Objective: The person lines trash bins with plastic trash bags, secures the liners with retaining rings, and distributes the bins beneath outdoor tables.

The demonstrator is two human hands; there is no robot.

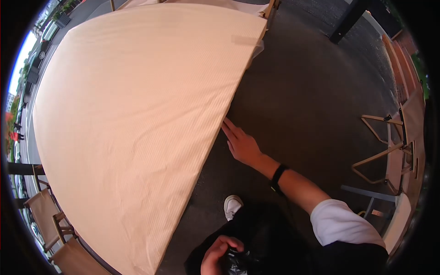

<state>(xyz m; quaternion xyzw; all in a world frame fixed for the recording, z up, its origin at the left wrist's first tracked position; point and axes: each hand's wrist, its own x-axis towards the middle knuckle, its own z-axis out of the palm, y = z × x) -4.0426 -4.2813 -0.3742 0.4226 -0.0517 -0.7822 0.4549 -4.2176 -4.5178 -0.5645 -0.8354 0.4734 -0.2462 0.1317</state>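
Note:
A cream, finely ribbed tablecloth [137, 91] covers a large table and has soft wrinkles near its right edge. My right hand [242, 144] reaches to that edge, fingers stretched out and fingertips at the cloth, with the thumb apart. A black band [278, 174] circles my right wrist. At the bottom, close to my body, my left hand [217, 254] is curled around a shiny black object [236, 261] whose kind I cannot make out. A clear strip [245, 40] lies across the cloth's edge farther up, its end hanging over the side.
Folding chairs with tan fabric stand at lower left [43, 213] and right [394, 151]. A dark post [350, 23] rises at upper right. My white shoe [233, 206] is on the dark floor [298, 91]. Parked cars line a street at far left.

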